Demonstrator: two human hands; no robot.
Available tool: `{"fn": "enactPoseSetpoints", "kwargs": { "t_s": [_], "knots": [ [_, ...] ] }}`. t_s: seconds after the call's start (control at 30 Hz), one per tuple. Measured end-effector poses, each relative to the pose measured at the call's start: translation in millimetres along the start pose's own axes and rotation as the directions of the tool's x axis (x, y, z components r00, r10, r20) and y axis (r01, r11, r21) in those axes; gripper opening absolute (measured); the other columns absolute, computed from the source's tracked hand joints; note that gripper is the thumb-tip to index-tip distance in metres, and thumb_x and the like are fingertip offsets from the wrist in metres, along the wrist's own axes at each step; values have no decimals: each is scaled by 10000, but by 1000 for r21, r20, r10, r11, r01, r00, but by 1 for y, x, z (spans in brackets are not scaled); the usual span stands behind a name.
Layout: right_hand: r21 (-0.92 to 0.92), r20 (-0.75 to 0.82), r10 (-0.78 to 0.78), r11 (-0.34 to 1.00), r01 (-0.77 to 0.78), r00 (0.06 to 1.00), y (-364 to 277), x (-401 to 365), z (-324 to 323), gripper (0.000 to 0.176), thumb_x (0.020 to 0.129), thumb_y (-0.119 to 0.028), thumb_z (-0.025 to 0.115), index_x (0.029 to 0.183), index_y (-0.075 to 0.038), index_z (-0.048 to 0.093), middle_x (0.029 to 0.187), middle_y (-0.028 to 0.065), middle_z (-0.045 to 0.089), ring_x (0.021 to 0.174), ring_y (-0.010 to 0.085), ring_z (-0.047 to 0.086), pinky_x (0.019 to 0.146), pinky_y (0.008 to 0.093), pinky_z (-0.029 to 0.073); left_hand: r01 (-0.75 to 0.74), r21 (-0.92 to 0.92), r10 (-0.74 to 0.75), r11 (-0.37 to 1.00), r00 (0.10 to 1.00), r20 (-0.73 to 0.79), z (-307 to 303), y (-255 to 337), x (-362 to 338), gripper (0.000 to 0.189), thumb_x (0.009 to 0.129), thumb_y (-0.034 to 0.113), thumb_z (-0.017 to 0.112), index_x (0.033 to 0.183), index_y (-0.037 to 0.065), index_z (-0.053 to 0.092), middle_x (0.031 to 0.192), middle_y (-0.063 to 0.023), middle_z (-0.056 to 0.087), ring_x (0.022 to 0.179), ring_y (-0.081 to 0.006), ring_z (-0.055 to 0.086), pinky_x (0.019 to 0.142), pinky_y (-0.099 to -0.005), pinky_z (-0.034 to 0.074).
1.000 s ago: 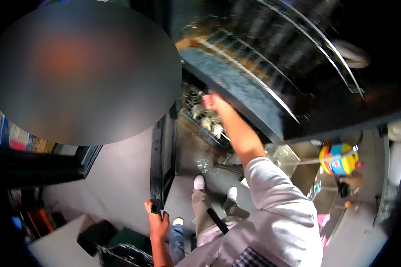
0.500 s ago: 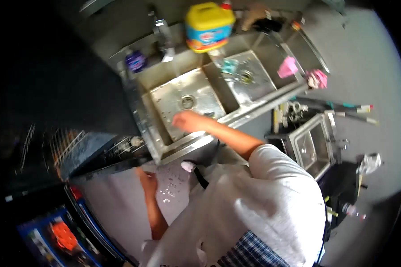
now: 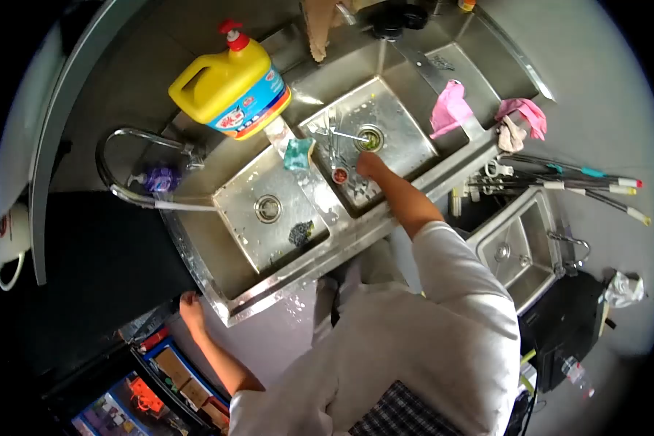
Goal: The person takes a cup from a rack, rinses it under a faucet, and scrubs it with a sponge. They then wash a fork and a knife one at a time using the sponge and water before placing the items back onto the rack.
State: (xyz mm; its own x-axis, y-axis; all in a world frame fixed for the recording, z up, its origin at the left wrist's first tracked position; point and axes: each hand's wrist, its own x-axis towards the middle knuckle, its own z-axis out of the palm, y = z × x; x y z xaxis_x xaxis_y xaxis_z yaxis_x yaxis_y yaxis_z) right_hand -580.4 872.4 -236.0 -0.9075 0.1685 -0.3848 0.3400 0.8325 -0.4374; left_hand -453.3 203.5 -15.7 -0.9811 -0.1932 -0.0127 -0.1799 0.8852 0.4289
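My right hand (image 3: 370,166) reaches down into the middle basin (image 3: 400,109), just below its drain (image 3: 369,138); its fingers are mostly hidden. Green scraps lie in that drain, and a thin metal utensil (image 3: 349,135) extends to it. Left of the hand is a small round item with red contents (image 3: 339,175), beside more metal utensils. My left hand (image 3: 191,304) hangs beside the sink's lower left corner, fingers curled in, nothing visible in them. Water (image 3: 189,207) runs from the curved faucet (image 3: 102,163) into the left basin (image 3: 232,196), where a dark scrap clump (image 3: 301,232) lies.
A yellow jug (image 3: 232,87) and a purple bottle (image 3: 161,179) stand behind the sink. A green sponge (image 3: 298,155) rests on the divider. Pink cloths (image 3: 450,109) hang at the right. Long-handled tools (image 3: 574,180) and a smaller sink (image 3: 516,251) are farther right.
The view has shifted left. My right hand has moved from above the left basin into the middle one. My left hand is now beside the sink's lower left corner.
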Motion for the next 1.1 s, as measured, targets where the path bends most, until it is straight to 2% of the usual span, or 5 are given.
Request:
{"fn": "enactPoseSetpoints", "kwargs": {
  "t_s": [0.17, 0.27, 0.37, 0.67, 1.1],
  "knots": [
    [-205, 291, 72, 979, -11, 954, -44, 4, 29, 224, 765, -222, 583, 849, -31, 666, 978, 150, 638, 905, 288, 628, 716, 413, 515, 489, -872, -231, 36, 853, 468, 59, 184, 62, 355, 903, 376, 430, 1117, 104, 511, 1168, -119, 532, 1049, -313, 534, 817, -418, 457],
    [-111, 163, 218, 973, -201, 962, -53, -1, 64, 237, 769, -223, 585, 890, -27, 641, 980, 151, 635, 886, 293, 630, 711, 409, 513, 351, -652, -290, -672, 685, 669, 109, 173, 118, 344, 795, 199, 433, 1022, -45, 515, 1084, -247, 540, 1086, -422, 479, 876, -529, 433],
    [-22, 94, 312, 950, -312, 945, -47, 0, 77, 257, 772, -223, 587, 930, -23, 616, 983, 152, 632, 867, 298, 631, 706, 406, 511, 462, -861, -551, -212, 671, 496, 130, 221, 133, 319, 847, 229, 467, 937, -75, 501, 969, -239, 533, 921, -389, 532, 776, -525, 505],
    [248, 448, 217, 902, -354, 867, -21, 36, 46, 346, 690, -378, 701, 787, -47, 683, 730, 136, 654, 752, 266, 644, 687, 384, 501, 331, -647, -362, -687, 615, 700, 187, 175, 153, 199, 864, 80, 379, 902, -99, 456, 847, -210, 531, 792, -323, 565, 766, -499, 520],
    [-23, -300, -308, 949, 316, 903, -219, -179, -240, 198, 771, -244, 639, 783, -47, 656, 726, 192, 602, 717, 369, 585, 644, 445, 451, 515, -559, -133, -650, 647, 751, 186, 161, 157, 175, 868, 33, 349, 914, -82, 473, 896, -191, 586, 846, -299, 586, 827, -391, 509]
  ]
}}
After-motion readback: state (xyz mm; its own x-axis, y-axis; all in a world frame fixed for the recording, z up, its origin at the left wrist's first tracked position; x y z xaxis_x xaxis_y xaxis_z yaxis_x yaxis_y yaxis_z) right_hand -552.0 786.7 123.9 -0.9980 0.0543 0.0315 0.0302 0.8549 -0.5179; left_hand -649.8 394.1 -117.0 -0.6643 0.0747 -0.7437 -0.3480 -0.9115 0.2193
